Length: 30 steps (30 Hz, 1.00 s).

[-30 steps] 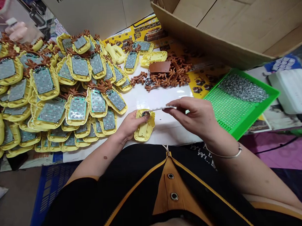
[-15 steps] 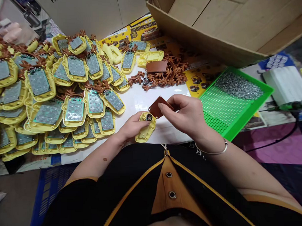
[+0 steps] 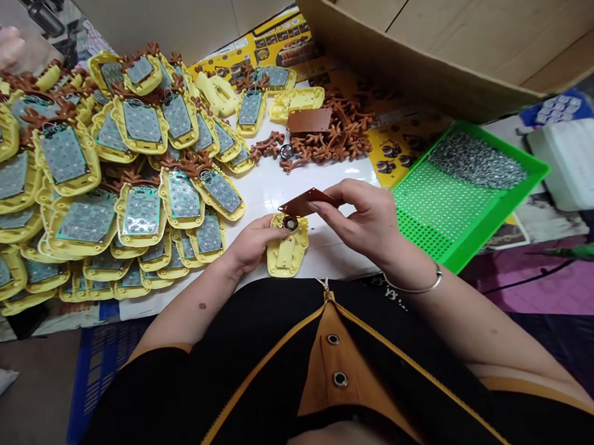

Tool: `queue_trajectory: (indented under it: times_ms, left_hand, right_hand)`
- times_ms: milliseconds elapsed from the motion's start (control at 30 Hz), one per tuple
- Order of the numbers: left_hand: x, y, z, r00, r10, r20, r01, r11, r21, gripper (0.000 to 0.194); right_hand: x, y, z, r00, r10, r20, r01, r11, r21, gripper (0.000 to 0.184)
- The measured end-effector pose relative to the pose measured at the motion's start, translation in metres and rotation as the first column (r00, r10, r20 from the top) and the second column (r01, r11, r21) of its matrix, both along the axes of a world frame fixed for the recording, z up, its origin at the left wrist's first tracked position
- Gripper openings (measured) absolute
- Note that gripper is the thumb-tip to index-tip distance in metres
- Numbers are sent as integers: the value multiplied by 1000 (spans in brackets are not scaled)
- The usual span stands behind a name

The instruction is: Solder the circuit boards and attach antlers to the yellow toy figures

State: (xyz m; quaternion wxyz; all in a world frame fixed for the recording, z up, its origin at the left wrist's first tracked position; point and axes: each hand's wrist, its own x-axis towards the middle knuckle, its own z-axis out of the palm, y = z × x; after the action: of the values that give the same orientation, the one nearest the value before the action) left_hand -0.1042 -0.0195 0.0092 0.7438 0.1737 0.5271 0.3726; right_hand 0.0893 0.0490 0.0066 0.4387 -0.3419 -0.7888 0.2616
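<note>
My left hand [image 3: 254, 243] grips a yellow plastic shell [image 3: 287, 252] by its left side, low over the white table top. Its thumb lies by a small round speaker [image 3: 290, 223] at the shell's upper end. Between the thumb and fingers of my right hand [image 3: 365, 216] is a brown circuit board [image 3: 302, 201], held tilted just above the shell's upper end. Whether board and shell touch I cannot tell. Beyond my hands, another brown board [image 3: 309, 120] rests on a heap of brown antler-shaped pieces [image 3: 340, 138].
Stacked yellow shells with circuit boards [image 3: 141, 209] fill the left side. A green perforated tray [image 3: 439, 210] holding many small screws stands at right, with a screwdriver-like tool [image 3: 581, 252] beyond it. A large cardboard box [image 3: 418, 66] borders the back right.
The brown board has tipped flatter and shifted left over the shell's upper end. My left hand has turned the shell, showing more of its inside. The camera view has shifted slightly.
</note>
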Motion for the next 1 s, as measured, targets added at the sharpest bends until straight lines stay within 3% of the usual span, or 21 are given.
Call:
queue_trajectory:
  times_ms: [367, 633, 1000]
  left_hand:
    - [-1, -2, -1, 999, -32, -33, 32, 999, 4, 45]
    - [2, 2, -1, 993, 3, -119, 2, 999, 35, 34]
    - [1, 3, 5, 996, 40, -78, -39, 999, 16, 36]
  right_hand:
    - [0, -3, -2, 996, 11, 83, -5, 998, -64, 25]
    - [2, -4, 2, 990, 90, 110, -89, 996, -16, 21]
    - [5, -11, -7, 995, 2, 100, 2, 999, -37, 2]
